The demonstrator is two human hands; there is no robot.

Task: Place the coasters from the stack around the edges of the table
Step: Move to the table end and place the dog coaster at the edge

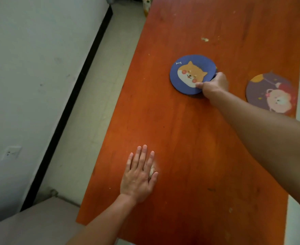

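Two coasters show on the scuffed orange bench (189, 138): the right hand (214, 84) pinches the blue dog coaster (189, 75), perhaps atop a stack; the purple coaster (269, 92) lies near the right edge. Left hand (138, 175) rests flat, fingers spread. White wall (30, 68), tiled floor (99, 89); no legible writing.

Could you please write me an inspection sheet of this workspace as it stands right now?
Surface: orange wooden table, scuffed, with pale chips and specks.
Job's things: blue dog coaster topping a stack mid-table; purple coaster lying flat by the table's right edge.
Clutter: yellow-white container at the far left corner, partly out of frame.
Grippers: right hand pinching the blue coaster's edge; left hand flat on the table, empty.
Cables: nothing seen.
Surroundings: white wall with socket, black baseboard, tiled floor.
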